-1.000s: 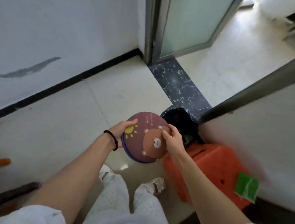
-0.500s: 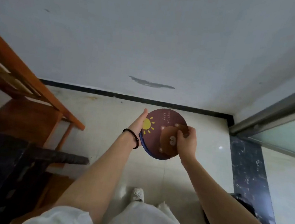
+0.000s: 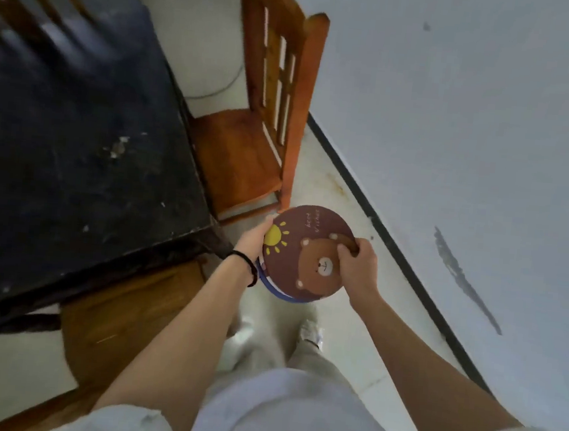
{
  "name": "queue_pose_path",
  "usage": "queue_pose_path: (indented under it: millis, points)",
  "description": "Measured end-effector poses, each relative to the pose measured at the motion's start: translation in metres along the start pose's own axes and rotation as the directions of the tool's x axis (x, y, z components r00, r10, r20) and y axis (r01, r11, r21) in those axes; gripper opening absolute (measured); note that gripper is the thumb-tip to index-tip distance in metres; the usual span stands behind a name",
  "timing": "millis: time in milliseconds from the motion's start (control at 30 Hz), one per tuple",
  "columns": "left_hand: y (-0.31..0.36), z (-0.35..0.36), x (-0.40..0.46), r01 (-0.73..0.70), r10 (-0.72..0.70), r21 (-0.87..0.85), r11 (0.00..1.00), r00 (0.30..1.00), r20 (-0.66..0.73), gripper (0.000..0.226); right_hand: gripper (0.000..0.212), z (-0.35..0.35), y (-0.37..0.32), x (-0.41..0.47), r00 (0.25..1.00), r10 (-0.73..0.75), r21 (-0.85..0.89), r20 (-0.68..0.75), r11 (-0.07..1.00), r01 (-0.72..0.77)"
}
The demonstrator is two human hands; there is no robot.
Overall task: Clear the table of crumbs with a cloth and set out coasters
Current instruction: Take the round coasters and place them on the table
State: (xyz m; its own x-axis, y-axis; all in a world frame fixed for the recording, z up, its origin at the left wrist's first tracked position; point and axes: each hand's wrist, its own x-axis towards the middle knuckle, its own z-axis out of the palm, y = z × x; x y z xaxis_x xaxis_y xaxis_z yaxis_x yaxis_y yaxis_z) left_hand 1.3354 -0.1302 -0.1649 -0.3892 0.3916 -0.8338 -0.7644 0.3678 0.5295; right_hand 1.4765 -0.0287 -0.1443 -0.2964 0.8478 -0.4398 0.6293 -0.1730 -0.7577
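- Stack of round coasters (image 3: 307,251): held in the air over the floor (image 3: 317,183), just off the near right corner of the bench (image 3: 74,162). Not touching the bench.
- Top coaster: brown face with a yellow sun, a bear and small lettering. Blue and white edges of further coasters show below its lower left rim; their count cannot be told.
- Left hand (image 3: 251,241): grip set against the left rim of the stack, the fingers mostly hidden beneath it, supporting it. A dark band (image 3: 249,267) sits on the wrist.
- Right hand (image 3: 357,266): grip pinched on the right edge of the top coaster, thumb on the printed face over the bear, the other fingers curled at the rim.
- Bench: dark top, with pale specks (image 3: 119,146) scattered on it, toward its middle from the coasters. Surface blurred at the far end.
- Wooden chair (image 3: 268,110): stands beyond the bench's right side, between the bench and the white wall (image 3: 473,128). The coasters are just this side of its near leg.
- Second wooden seat (image 3: 119,321): partly under the bench's near edge, left of the forearm.
- Person: standing, pale trousers and shoes visible below the coasters.
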Motion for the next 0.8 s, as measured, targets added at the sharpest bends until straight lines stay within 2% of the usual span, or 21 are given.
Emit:
queue_pose_path:
  millis: [100,167,233,400,467,633,800]
  points:
    - [0.031,-0.018,0.011,-0.057,0.048,-0.105,0.993,0.995,-0.089,0.044,0.022,0.026,-0.039,0.032,0.989,-0.090,-0.078,0.117,0.992,0.100]
    - [0.050,-0.040,0.017,-0.080,0.047,-0.191,0.978,0.984,-0.173,0.048,0.024,0.057,-0.066,0.050,0.962,-0.144,-0.126,0.233,0.976,0.176]
    - [0.059,-0.055,0.021,-0.105,0.051,-0.260,0.960,0.977,-0.207,0.045,0.025,0.077,-0.083,0.060,0.942,-0.174,-0.145,0.286,0.964,0.222]
    - [0.082,-0.119,0.031,-0.194,0.030,-0.513,0.836,0.950,-0.310,0.044,0.023,0.162,-0.139,0.073,0.843,-0.224,-0.156,0.489,0.929,0.337]
    - [0.087,-0.137,0.031,-0.238,0.052,-0.560,0.794,0.944,-0.327,0.048,0.025,0.184,-0.156,0.071,0.822,-0.224,-0.162,0.523,0.921,0.354]
    - [0.104,-0.194,0.034,-0.383,0.036,-0.616,0.689,0.866,-0.499,0.048,0.024,0.245,-0.215,0.080,0.757,-0.303,-0.152,0.579,0.872,0.465]
    - [0.110,-0.233,0.037,-0.420,-0.061,-0.690,0.590,0.829,-0.556,0.049,0.025,0.300,-0.257,0.108,0.785,-0.293,-0.160,0.545,0.883,0.441]
